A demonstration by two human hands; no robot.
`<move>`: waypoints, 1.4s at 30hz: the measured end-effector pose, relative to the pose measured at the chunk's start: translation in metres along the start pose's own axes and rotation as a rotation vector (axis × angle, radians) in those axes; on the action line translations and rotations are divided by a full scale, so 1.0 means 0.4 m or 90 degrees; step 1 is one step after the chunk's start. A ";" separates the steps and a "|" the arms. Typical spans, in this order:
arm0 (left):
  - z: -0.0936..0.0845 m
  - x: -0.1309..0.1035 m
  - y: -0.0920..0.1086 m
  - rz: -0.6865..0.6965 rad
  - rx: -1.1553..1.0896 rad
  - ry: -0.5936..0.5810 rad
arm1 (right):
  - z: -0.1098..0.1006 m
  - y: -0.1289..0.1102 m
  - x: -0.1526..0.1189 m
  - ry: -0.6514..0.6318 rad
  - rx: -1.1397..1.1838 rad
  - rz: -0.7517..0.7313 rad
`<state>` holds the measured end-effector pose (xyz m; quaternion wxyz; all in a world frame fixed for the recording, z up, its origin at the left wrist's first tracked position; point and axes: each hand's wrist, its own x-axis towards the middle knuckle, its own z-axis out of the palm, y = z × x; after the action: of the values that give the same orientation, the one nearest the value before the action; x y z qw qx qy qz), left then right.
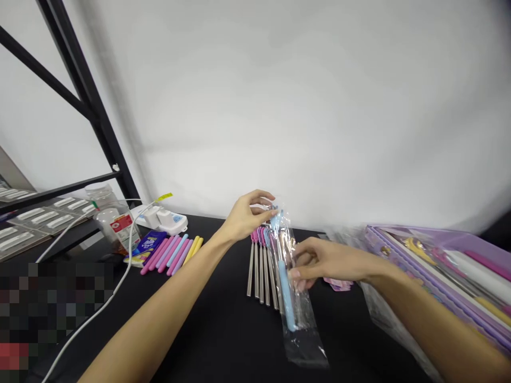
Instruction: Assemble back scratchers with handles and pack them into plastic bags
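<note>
A clear plastic sleeve holds a light blue stick with a blue top end, slanting over the black table. My left hand pinches the top end of the sleeve between thumb and fingers. Lower down, my right hand has its curled thumb and fingers at the sleeve's right edge. Several metal rods with pink, purple and blue looped tops lie in a row just left of the sleeve, partly behind it.
Pink, purple, blue and yellow sticks lie left, near a blue packet, clear jar, white power strip and cable. At right are a lilac box, plastic bags and pink cards.
</note>
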<state>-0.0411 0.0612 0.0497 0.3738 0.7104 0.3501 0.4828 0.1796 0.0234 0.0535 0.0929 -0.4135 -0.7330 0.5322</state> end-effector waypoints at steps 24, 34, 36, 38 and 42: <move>0.009 -0.033 -0.029 0.000 0.114 -0.158 | -0.130 0.130 0.004 0.065 -0.537 0.175; 0.015 -0.032 -0.040 0.026 0.157 -0.164 | -0.127 0.118 0.002 0.077 -0.535 0.164; 0.017 -0.033 -0.042 0.028 0.159 -0.168 | -0.125 0.112 0.001 0.076 -0.548 0.155; 0.019 -0.034 -0.045 0.030 0.158 -0.169 | -0.123 0.107 0.000 0.072 -0.571 0.147; 0.025 -0.035 -0.048 0.037 0.183 -0.158 | -0.125 0.109 -0.002 0.068 -0.586 0.145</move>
<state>-0.0384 0.0563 0.0246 0.2945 0.8204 0.3461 0.3471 0.2313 0.0619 0.0373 -0.1209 -0.5161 -0.8369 0.1366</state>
